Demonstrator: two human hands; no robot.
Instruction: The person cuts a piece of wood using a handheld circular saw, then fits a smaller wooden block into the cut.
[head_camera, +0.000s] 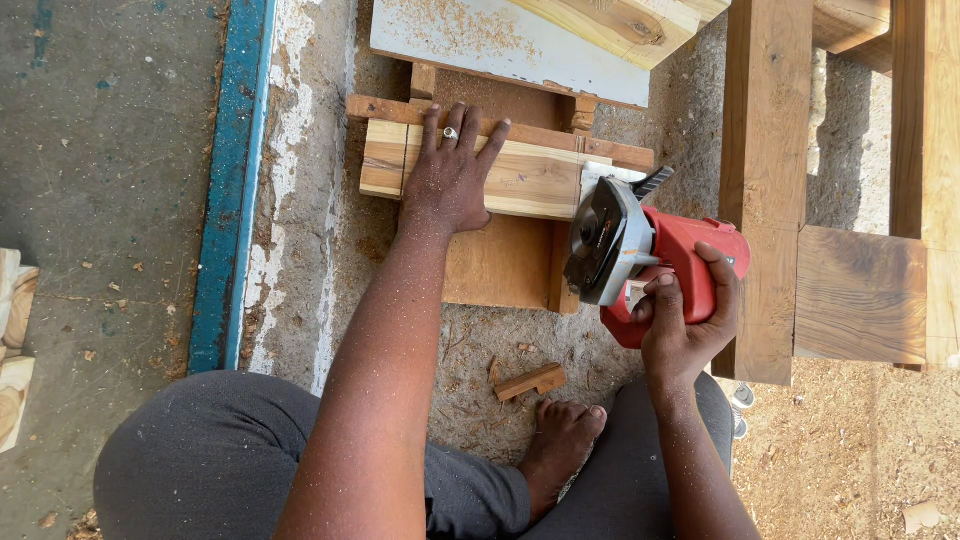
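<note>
A person sits on a sawdust-strewn concrete floor, seen from above, one bare foot (562, 440) tucked between grey-trousered knees. At far left, pale wood pieces (12, 340) lie at the frame's edge beside a blue painted strip (232, 190). The left hand (452, 170), fingers spread flat and a ring on one finger, presses down on a pale wooden board (520, 178) — its long axis runs left to right across the view, resting on a brown wooden block (505, 262) and against one reddish batten (530, 133) along its far edge. One small wood offcut (530, 381) lies loose on the floor near the foot. The right hand (685, 320) is closed around the handle of a single red circular saw (650, 255), its grey blade guard pointing left toward the board's right end, the tool's body running back to the right — the guard sits just beside the board's end. At right stands a frame of heavy brown timber (765, 150), with one upright and crosspieces visible.
</note>
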